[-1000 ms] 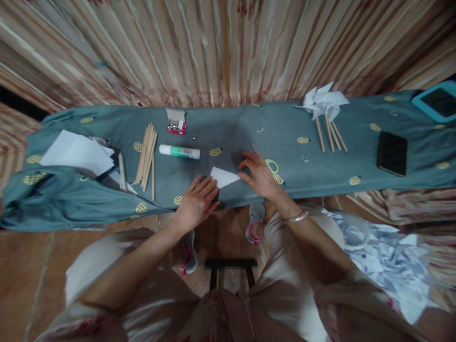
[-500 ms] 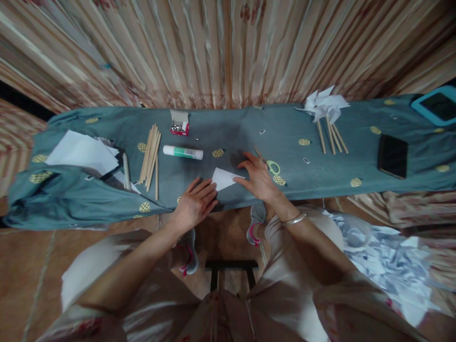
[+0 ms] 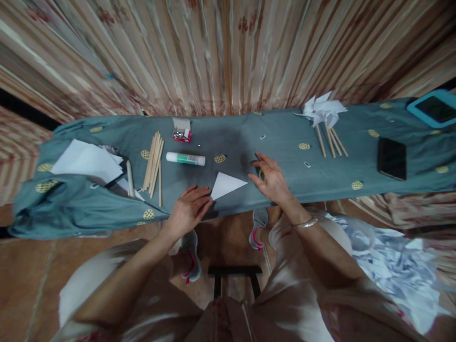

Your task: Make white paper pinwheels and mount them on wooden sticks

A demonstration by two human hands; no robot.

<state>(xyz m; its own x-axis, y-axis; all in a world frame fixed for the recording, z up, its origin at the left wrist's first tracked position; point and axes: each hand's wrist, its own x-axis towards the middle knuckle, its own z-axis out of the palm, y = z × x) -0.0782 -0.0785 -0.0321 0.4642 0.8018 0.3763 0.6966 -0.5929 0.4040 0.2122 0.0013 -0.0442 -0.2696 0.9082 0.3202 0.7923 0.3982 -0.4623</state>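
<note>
A folded white paper triangle (image 3: 228,184) lies on the teal cloth in front of me, its narrow point toward the right. My left hand (image 3: 188,207) rests with extended fingers at its left corner, fingertips by the paper's edge. Just beyond the narrow point is my right hand (image 3: 272,179), its fingers curled around a pair of scissors (image 3: 261,174). Part of a green handle shows between thumb and fingers; most of the scissors is hidden by the hand.
A glue stick (image 3: 185,158), wooden sticks (image 3: 153,164) and an open red box of small metal pieces (image 3: 182,136) lie left of centre. White paper sheets (image 3: 87,161) are farther left. Paper pinwheels (image 3: 324,110), a phone (image 3: 392,159) and a blue-framed tablet (image 3: 434,109) lie right.
My right hand has left the paper's point, moved right and closed around the scissors, which have shifted. My left hand has drawn slightly back, uncovering more of the triangle.
</note>
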